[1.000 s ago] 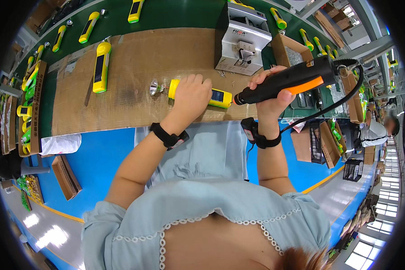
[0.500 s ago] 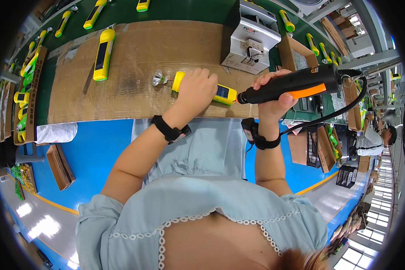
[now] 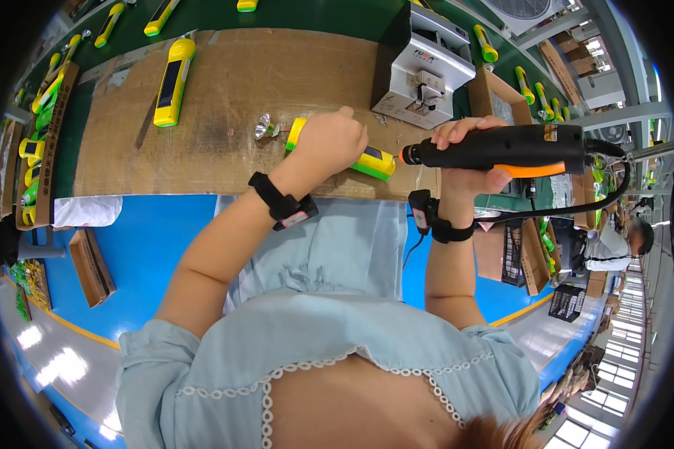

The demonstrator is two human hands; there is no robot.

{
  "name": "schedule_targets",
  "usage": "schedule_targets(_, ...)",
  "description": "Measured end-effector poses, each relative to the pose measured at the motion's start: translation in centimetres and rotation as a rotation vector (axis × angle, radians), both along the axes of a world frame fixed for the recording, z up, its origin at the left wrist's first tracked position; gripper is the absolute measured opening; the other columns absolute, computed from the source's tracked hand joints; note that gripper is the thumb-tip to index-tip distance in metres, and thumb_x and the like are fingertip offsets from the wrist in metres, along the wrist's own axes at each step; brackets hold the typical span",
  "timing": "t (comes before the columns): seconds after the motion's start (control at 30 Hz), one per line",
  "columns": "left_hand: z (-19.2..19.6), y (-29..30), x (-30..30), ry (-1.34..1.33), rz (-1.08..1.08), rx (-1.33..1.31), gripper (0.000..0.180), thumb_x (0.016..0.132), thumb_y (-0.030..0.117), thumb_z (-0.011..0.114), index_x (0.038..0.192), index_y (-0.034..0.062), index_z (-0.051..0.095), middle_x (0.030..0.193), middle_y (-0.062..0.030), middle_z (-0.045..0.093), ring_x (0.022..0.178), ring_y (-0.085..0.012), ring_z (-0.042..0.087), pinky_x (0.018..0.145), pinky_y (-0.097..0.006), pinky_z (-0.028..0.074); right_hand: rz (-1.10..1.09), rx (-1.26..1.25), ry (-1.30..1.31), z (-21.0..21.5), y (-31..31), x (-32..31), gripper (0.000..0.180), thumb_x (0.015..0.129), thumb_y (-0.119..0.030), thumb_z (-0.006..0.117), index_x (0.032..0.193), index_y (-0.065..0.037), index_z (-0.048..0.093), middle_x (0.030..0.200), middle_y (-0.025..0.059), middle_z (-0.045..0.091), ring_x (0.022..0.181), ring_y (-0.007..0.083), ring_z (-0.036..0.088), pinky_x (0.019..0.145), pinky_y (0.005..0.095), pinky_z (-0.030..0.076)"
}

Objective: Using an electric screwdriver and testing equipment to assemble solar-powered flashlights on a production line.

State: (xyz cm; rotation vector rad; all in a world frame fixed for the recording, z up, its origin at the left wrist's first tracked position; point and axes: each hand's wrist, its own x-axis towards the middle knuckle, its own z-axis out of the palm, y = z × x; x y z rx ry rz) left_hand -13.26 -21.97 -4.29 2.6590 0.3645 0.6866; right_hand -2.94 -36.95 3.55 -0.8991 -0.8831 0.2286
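Note:
A yellow and green flashlight (image 3: 377, 160) with a dark panel lies across the brown cardboard sheet (image 3: 240, 82). My left hand (image 3: 326, 142) is wrapped over its middle and hides much of the body. Beyond its open left end lies a shiny reflector (image 3: 263, 127), apparently joined by thin wires. In my right hand (image 3: 468, 182) is a black electric screwdriver (image 3: 509, 148) with an orange lever, held level, the fingers around its front part. Its tip points left at the flashlight's right end, with a small gap between them.
Another flashlight (image 3: 174, 82) lies at the left of the cardboard. A grey and black machine (image 3: 423, 71) stands behind the screwdriver, beside a carton (image 3: 498, 97). More flashlights fill a carton (image 3: 49, 150) at far left. The screwdriver's black cable (image 3: 554, 212) curves at the right.
The screwdriver has drawn back to the right and slightly up, its tip parting from the flashlight's end. My left hand stays on the flashlight. The whole view has shifted slightly.

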Motion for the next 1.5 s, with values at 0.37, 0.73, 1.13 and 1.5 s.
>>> schedule_targets(0.37, 0.5, 0.7, 0.5, 0.09, 0.015, -0.045, 0.033, 0.083, 0.025, 0.053, 0.061, 0.0013, 0.062, 0.065, -0.0158, 0.06, 0.059, -0.034, 0.059, 0.055, -0.044, 0.048, 0.003, -0.012, -0.081, -0.4, -0.2, 0.4, 0.082, 0.061, -0.077, 0.061, 0.102, -0.008, 0.041, 0.074, 0.0095, 0.053, 0.06, 0.0209, 0.055, 0.058, 0.0356, 0.047)
schedule_targets(0.73, 0.1, 0.4, 0.2, -0.006, 0.042, -0.032, 0.035, 0.083, 0.025, 0.054, 0.059, 0.0009, 0.061, 0.064, -0.016, 0.06, 0.057, -0.0339, 0.059, 0.054, -0.044, 0.048, -0.062, -0.044, -0.112, -0.6, -1.0, -0.7, 0.084, 0.062, -0.081, 0.056, 0.1, -0.007, 0.04, 0.073, 0.0096, 0.053, 0.058, 0.0213, 0.054, 0.057, 0.0352, 0.047)
schedule_targets(1.13, 1.3, -0.6, -1.3, -0.006, -0.308, -0.05, 0.032, 0.075, 0.033, 0.067, 0.097, 0.01, 0.061, 0.087, -0.01, 0.061, 0.084, -0.0281, 0.058, 0.074, -0.037, 0.044, 0.016, 0.049, -0.018, 0.4, 0.2, 1.0, 0.078, 0.062, -0.066, 0.072, 0.103, -0.006, 0.042, 0.075, 0.0111, 0.054, 0.064, 0.021, 0.056, 0.061, 0.034, 0.048)
schedule_targets(1.5, 3.9, -2.9, -0.3, -0.241, -0.244, -0.306, 0.008, 0.075, 0.013, 0.067, 0.077, 0.0054, 0.064, 0.072, -0.0096, 0.06, 0.07, -0.0297, 0.059, 0.063, -0.039, 0.047, 0.028, 0.099, -0.058, 2.7, -0.6, 0.0, 0.082, 0.063, -0.075, 0.062, 0.101, -0.006, 0.038, 0.075, 0.0094, 0.052, 0.06, 0.02, 0.055, 0.057, 0.0335, 0.048)
